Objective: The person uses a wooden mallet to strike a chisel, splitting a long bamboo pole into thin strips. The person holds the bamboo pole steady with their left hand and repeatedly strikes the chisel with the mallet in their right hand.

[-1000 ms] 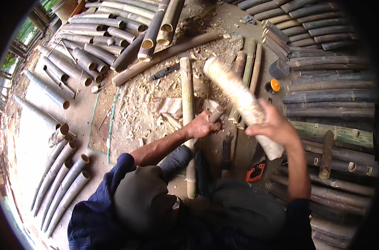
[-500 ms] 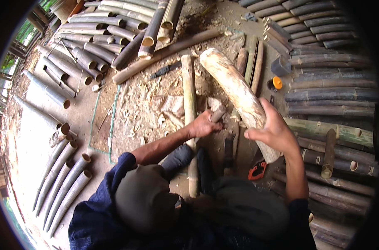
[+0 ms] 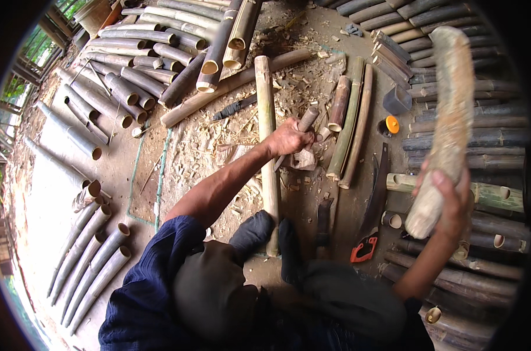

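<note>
Gripping a thick pale club (image 3: 449, 126) near its lower end, the right hand (image 3: 449, 196) has fingers wrapped tight round it; club is raised, tilted up twd the top right, above the stacked poles (image 3: 452, 140). Left hand (image 3: 289, 139) is closed on a short wood-handled blade (image 3: 303, 126), set against the upright split bamboo pole (image 3: 267, 146) at the middle of the dirt floor (image 3: 119, 169). Shavings (image 3: 218, 146) lie round it. Red-handled saw (image 3: 373, 205) rests just right of the legs.
</note>
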Available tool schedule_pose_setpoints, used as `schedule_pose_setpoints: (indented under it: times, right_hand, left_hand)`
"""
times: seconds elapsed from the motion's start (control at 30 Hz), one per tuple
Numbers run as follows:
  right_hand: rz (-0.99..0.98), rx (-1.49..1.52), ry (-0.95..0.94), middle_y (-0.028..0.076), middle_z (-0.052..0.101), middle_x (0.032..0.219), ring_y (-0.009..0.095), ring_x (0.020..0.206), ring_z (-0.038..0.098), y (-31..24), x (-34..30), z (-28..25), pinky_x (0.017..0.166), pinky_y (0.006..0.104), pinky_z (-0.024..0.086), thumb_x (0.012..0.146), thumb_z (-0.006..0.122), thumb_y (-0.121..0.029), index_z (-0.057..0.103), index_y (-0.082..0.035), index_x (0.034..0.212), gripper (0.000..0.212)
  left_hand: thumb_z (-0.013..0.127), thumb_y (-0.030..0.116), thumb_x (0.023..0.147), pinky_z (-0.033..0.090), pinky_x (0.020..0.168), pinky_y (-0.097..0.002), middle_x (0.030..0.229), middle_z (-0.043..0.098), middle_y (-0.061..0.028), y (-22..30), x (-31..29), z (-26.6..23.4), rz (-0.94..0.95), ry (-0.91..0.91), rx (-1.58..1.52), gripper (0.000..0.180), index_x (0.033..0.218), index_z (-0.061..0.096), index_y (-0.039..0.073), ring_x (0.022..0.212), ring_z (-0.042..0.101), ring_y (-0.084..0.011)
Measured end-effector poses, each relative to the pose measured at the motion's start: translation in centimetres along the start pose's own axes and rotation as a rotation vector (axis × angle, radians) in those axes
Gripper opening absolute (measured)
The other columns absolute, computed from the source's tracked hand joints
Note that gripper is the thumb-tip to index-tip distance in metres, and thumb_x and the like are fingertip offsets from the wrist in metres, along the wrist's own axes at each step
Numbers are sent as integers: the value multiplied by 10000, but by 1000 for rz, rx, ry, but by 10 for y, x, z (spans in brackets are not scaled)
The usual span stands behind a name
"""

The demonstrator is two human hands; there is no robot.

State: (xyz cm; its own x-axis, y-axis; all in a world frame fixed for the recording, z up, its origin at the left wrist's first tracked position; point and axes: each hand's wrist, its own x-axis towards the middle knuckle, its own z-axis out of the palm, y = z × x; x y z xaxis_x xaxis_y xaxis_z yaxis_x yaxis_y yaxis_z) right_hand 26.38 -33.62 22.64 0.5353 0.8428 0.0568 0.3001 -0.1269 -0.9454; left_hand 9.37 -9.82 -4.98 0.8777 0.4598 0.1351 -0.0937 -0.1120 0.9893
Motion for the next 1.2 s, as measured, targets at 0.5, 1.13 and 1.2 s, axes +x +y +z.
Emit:
schedule_pose_setpoints:
  times: [0.5, 1.13, 1.2]
  right_hand:
    - [20, -189, -385, 143, 660, 1090, 228, 970, 669, 59, 78, 63, 889, 325, 546, 751, 812, -169, 476, 41, 1325, 697]
    - [225, 342, 10, 94, 641, 958, 159, 756, 659, 121, -40, 64, 641, 314, 575, 778, 784, -143, 510, 0, 1297, 604]
    - [146, 339, 64, 97, 644, 980, 160, 736, 653, 124, -41, 66, 643, 308, 566, 795, 779, -159, 504, 1, 1316, 611]
  left_hand:
    - [685, 130, 866, 509, 571, -292, 802, 678, -53, 8, -6, 2, -261, -6, -72, 313, 1140, 666, -18, 639, 592, -113]
    - [854, 233, 752, 558, 784, -442, 829, 735, -126, 67, -38, 84, 202, -564, 466, 247, 878, 727, 63, 768, 718, -274]
    - [857, 222, 783, 552, 711, -364, 738, 722, -80, 88, -30, 87, 0, -480, 265, 237, 780, 719, 30, 703, 700, -207]
